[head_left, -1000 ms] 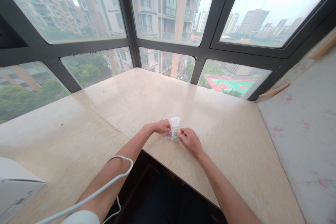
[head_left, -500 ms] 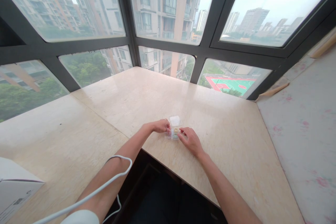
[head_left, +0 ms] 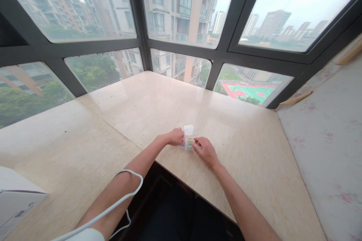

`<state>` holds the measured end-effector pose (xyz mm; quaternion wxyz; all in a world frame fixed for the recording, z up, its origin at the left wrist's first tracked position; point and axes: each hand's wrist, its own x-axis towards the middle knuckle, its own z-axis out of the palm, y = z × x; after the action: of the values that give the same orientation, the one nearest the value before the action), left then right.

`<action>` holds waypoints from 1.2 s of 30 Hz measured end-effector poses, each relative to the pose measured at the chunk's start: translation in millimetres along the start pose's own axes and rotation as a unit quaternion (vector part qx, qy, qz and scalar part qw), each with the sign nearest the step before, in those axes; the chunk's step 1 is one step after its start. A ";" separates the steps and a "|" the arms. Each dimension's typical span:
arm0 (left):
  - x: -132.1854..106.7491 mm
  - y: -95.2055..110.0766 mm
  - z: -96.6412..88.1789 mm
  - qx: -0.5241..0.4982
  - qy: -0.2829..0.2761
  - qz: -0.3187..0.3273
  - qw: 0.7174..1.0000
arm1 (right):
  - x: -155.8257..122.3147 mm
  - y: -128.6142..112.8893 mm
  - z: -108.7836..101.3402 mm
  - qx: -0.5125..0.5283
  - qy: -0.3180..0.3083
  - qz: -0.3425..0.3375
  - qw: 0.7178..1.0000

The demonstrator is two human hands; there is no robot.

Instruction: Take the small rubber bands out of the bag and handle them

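Note:
A small clear plastic box [head_left: 189, 144] lies on the pale marbled counter with its lid [head_left: 189, 129] folded back on the far side. The lid carries a white patch. Inside the box are compartments with tiny colourful pieces, too small to name. My left hand [head_left: 175, 136] reaches over the box's left side, fingers pointing down and drawn together; whatever is between the fingertips is hidden. At the right edge of the box is my right hand [head_left: 207, 151], its thumb and fingers slightly apart, the tips touching or very near the box wall.
The counter [head_left: 135, 109] runs back to dark-framed windows [head_left: 181, 47]. A white carton [head_left: 19, 203] stands at the lower left. A white cable [head_left: 124, 194] loops over my left forearm. Flowered wallpaper [head_left: 325, 131] covers the right wall. The counter's front edge drops into a dark space.
My left hand has shifted slightly to the right and lower over the box, hiding more of its left side. My right hand and the box have barely moved.

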<state>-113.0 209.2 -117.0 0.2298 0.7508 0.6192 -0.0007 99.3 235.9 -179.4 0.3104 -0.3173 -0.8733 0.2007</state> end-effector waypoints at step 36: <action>-36.7 -19.9 20.8 -0.782 0.146 -0.095 0.598 | -1.0 -1.3 -0.2 0.003 -0.001 0.009 1.000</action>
<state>-134.2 170.5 -132.0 0.6342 0.2104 0.4755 0.5722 99.5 234.4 -178.9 0.3083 -0.3241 -0.8702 0.2064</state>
